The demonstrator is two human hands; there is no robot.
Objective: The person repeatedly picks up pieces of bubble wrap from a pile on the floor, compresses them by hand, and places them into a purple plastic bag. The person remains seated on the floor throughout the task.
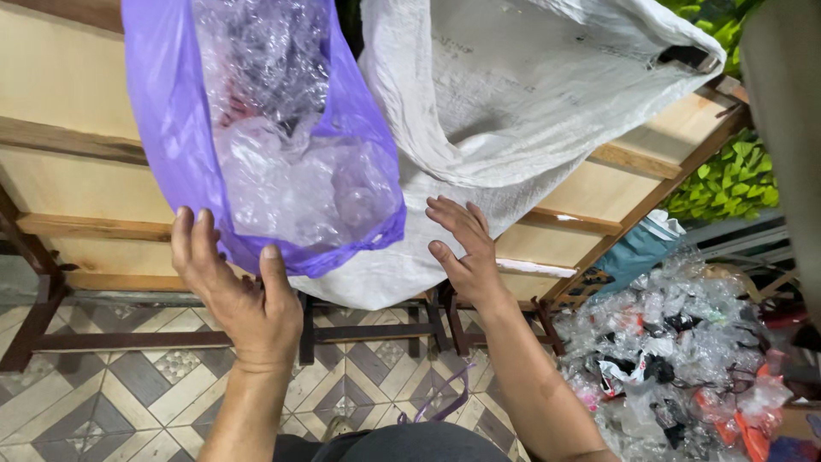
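Above both hands | purple bag (171,111) | left hand (235,291) touching | right hand (466,248) beside

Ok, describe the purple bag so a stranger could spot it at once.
Start at the wooden table on the tiled floor. The purple bag hangs over its edge, beside a white woven sack, the left hand at its rim. It alone is translucent violet, stuffed with crumpled clear plastic.
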